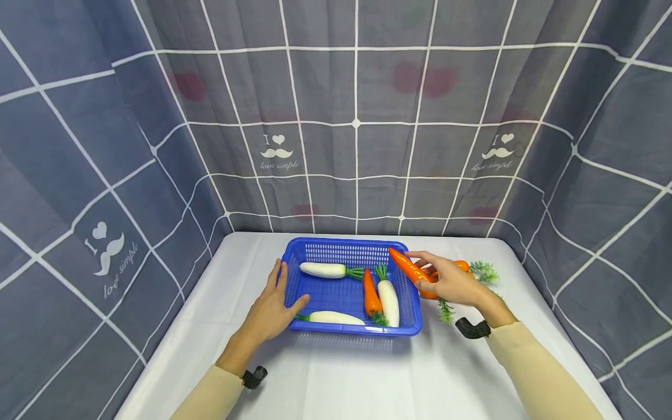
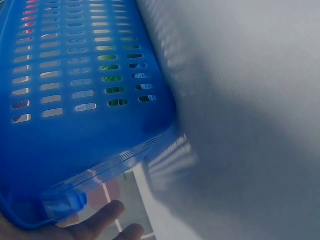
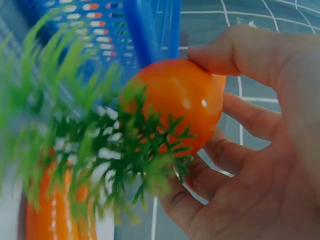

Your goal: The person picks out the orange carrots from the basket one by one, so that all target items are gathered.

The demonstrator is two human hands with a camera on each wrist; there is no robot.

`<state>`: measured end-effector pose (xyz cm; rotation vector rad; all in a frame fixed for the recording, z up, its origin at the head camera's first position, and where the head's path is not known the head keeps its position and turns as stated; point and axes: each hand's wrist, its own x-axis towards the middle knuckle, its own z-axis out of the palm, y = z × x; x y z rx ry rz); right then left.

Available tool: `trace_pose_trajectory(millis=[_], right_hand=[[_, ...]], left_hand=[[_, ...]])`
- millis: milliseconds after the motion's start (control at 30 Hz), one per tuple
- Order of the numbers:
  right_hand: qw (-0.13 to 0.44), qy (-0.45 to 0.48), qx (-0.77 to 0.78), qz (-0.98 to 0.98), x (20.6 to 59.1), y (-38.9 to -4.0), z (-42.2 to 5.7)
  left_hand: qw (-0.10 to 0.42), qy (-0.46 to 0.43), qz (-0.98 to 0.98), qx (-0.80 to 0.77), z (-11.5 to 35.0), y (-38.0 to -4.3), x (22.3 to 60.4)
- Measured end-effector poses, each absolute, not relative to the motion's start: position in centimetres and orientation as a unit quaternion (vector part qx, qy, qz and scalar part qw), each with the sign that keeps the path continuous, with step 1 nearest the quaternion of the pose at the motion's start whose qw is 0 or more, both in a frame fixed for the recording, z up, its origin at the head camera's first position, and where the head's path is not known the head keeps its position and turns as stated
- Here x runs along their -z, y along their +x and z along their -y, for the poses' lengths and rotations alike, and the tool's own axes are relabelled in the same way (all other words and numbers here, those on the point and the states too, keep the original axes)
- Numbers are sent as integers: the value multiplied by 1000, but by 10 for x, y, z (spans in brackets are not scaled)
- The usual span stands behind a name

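Observation:
My right hand (image 1: 452,282) pinches an orange carrot (image 1: 406,267) between thumb and fingers, slanted over the right rim of the blue basket (image 1: 357,330). In the right wrist view the thick end of this carrot (image 3: 175,100) faces the camera, its green leaves blurred in front. My left hand (image 1: 273,306) rests at the basket's left rim, fingers fairly straight and thumb reaching over the edge. Inside lie a white radish (image 1: 322,269) at the back, another radish (image 1: 336,318) along the front, and a third radish (image 1: 389,300) beside a carrot (image 1: 371,297).
To the right of the basket, partly behind my right hand, another carrot (image 1: 462,265) with leafy green tops (image 1: 484,272) lies on the white tabletop (image 1: 336,379). A grey checked curtain (image 1: 325,146) encloses the table at the back and sides.

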<state>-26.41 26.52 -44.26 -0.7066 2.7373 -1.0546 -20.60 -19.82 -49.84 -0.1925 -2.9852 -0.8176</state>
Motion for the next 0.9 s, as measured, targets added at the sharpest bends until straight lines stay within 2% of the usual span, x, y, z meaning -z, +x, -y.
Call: trace_pose_trajectory(millis=[600,900], right_hand=[[42,-224,314,-922,450,-254,-305],[-15,-244,245,-938,465,-243,-330]], left_hand=[[14,-68,964,259,203,-211,496],[15,-68,962,266,201,-210,498]])
